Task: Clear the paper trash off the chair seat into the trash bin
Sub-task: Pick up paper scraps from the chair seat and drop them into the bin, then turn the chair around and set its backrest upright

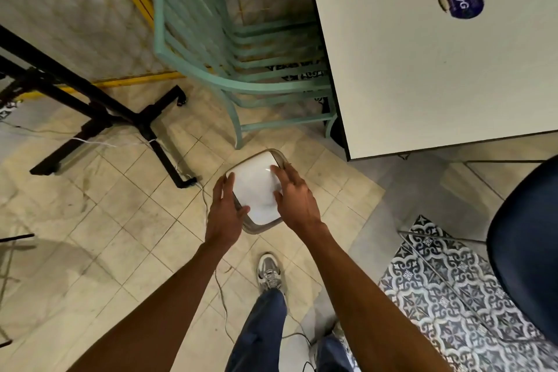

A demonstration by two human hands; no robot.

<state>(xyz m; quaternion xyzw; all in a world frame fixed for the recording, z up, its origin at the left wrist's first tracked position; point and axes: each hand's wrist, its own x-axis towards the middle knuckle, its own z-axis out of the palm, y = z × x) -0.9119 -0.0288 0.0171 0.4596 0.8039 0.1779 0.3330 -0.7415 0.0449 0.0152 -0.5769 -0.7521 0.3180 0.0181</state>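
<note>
A small grey trash bin (255, 229) with a white lid (257, 187) stands on the floor tiles in the middle of the view. My left hand (225, 216) grips the lid's left side, thumb on top. My right hand (297, 199) holds the lid's right side, fingers spread over its edge. A dark blue chair seat (527, 251) shows at the right edge, and no paper is visible on the part in view. The inside of the bin is hidden by the lid.
Stacked teal metal chairs (241, 78) stand just behind the bin. A white table top (422, 69) overhangs at the upper right. A black table base (99, 118) and loose cables (222, 296) lie on the floor at left. My shoe (269, 272) is near the bin.
</note>
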